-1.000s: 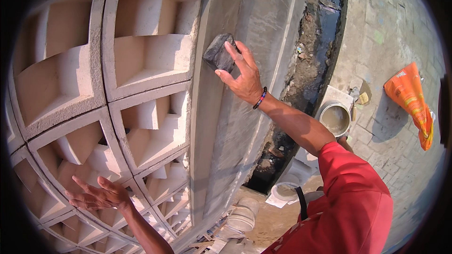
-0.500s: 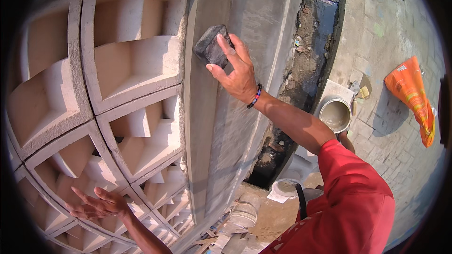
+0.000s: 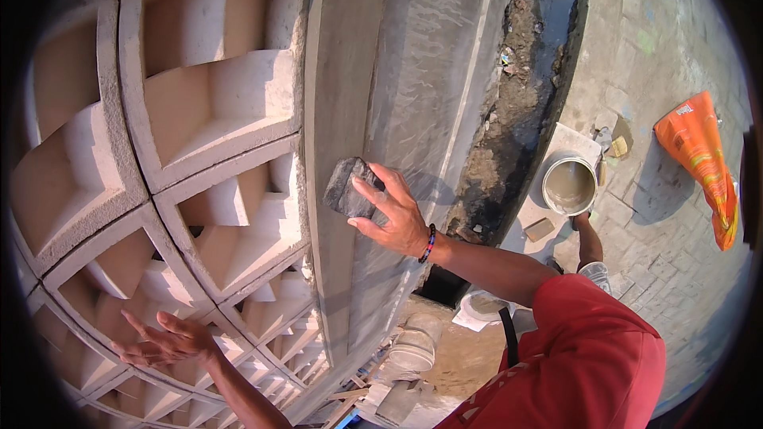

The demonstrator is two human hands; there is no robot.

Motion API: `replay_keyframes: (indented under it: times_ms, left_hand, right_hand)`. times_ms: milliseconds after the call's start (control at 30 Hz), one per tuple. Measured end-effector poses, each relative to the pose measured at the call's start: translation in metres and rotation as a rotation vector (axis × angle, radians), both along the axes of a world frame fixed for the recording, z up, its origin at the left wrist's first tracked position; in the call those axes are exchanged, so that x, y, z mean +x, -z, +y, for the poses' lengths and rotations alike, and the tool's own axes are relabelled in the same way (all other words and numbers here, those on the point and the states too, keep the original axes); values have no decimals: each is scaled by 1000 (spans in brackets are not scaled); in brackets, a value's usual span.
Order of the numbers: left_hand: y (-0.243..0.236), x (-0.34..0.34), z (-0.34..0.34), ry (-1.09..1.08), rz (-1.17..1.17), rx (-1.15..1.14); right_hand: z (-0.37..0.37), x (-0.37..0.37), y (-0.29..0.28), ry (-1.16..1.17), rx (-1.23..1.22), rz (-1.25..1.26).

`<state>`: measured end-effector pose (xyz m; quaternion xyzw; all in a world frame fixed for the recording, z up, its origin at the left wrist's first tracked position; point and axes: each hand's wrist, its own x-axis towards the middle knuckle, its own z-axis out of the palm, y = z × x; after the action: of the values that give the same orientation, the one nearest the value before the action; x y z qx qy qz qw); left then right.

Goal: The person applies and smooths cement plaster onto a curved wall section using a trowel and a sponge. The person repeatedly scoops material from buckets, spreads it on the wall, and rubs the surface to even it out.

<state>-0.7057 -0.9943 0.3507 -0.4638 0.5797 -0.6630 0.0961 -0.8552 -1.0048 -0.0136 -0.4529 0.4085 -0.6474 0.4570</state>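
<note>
My right hand (image 3: 391,214) grips a dark grey block (image 3: 346,187), which lies against the smooth grey plaster strip (image 3: 338,286) of the wall, just beside a lattice of pale concrete ventilation blocks (image 3: 214,111). The thumb and fingers of that hand curve over the block, and a beaded band is on the wrist. Down at the lower left, my left hand (image 3: 163,340) has its fingers spread and bent slightly over the lattice openings, holding nothing; whether it touches them I cannot tell.
Along the wall runs a drain (image 3: 540,48) with dark water and debris, bordered by paving (image 3: 628,40). A bucket of grey mixture (image 3: 571,187), an orange sack (image 3: 691,151) and a bare limb (image 3: 588,242) are at right, more buckets (image 3: 412,349) at bottom.
My right hand and the dark block have moved down along the plaster strip. My left hand stays open in about the same place. More of the limb beside the bucket now shows.
</note>
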Motion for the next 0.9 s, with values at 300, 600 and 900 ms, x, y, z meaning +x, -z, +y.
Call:
replay_keyframes:
  times_ms: [300,600,900]
  left_hand:
    - [-3,7,4,6,36,-22]
    - [0,2,-1,9,32,-16]
    - [-1,8,4,0,42,-41]
  right_hand:
    - [-204,-123,-6,337,91,-32]
    - [7,11,0,-27,94,38]
    - [-175,-92,-8,318,79,-87]
